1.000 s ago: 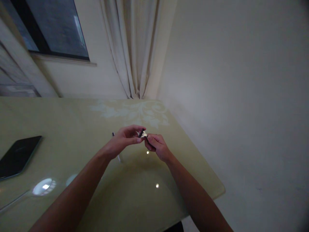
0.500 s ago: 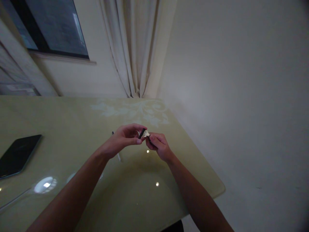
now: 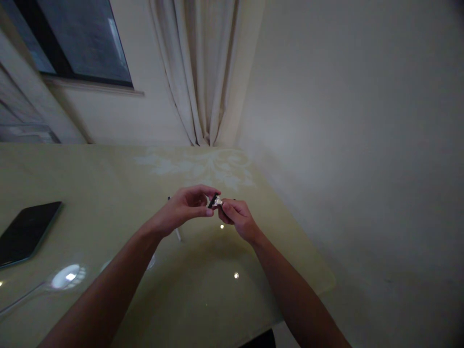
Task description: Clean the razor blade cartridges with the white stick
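Note:
Both my hands meet above the table around a small razor (image 3: 218, 201) with a silver neck and a black bar-shaped head (image 3: 213, 200). The thumb and fingertips of my left hand (image 3: 192, 202) pinch the two ends of that head. My right hand (image 3: 237, 215) is closed round the dark handle, its thumb lying on top near the neck; most of the handle is hidden in the fist. Behind my left wrist, a thin pen-like stick (image 3: 179, 234) lies on the table, partly covered.
The glossy pale-green table (image 3: 203, 299) has a white floral pattern at its far edge. A black tablet (image 3: 27, 232) lies at the left. Nearer is a bright light reflection with a thin white cable (image 3: 21, 300). Wall and curtain (image 3: 203, 72) border the table.
My right hand has turned the razor slightly, so its silver neck now points more straight into my right fist. My left hand keeps its pinch in nearly the same place.

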The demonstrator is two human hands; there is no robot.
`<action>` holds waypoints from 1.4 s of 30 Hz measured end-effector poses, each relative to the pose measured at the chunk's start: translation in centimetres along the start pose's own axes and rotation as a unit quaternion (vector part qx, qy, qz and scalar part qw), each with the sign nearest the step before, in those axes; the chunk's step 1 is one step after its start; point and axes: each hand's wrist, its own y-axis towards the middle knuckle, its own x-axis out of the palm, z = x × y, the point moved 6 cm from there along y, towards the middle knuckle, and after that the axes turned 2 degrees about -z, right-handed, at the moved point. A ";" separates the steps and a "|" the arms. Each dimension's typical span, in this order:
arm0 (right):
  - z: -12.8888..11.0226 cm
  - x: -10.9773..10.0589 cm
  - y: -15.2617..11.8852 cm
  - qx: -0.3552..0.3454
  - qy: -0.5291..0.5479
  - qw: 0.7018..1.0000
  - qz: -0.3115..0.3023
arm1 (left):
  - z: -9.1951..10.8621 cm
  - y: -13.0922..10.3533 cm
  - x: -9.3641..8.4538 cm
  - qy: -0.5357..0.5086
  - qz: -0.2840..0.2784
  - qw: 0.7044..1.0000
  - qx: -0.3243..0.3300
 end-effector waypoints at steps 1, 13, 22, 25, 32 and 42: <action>0.1 0.0 0.0 -0.002 -0.003 1.000 -0.003 | 0.0 0.0 -0.1 0.008 0.001 1.000 -0.002; -0.2 -0.1 0.2 -0.013 -0.059 0.998 -0.009 | 2.1 -0.2 -0.6 0.162 0.016 0.986 0.021; -0.2 -0.3 0.2 -0.019 -0.084 0.996 -0.031 | 3.7 -0.7 -0.5 0.313 0.007 0.947 0.077; 0.0 -0.3 0.1 -0.017 -0.094 0.995 -0.032 | 4.0 -0.8 -0.3 0.332 0.002 0.940 0.080; 0.2 -0.5 0.0 -0.028 -0.093 0.995 -0.014 | 4.1 -0.8 0.0 0.343 -0.006 0.935 0.093; 1.8 -0.9 0.2 0.042 0.011 0.996 0.073 | 5.2 -1.1 1.4 0.473 0.044 0.863 0.171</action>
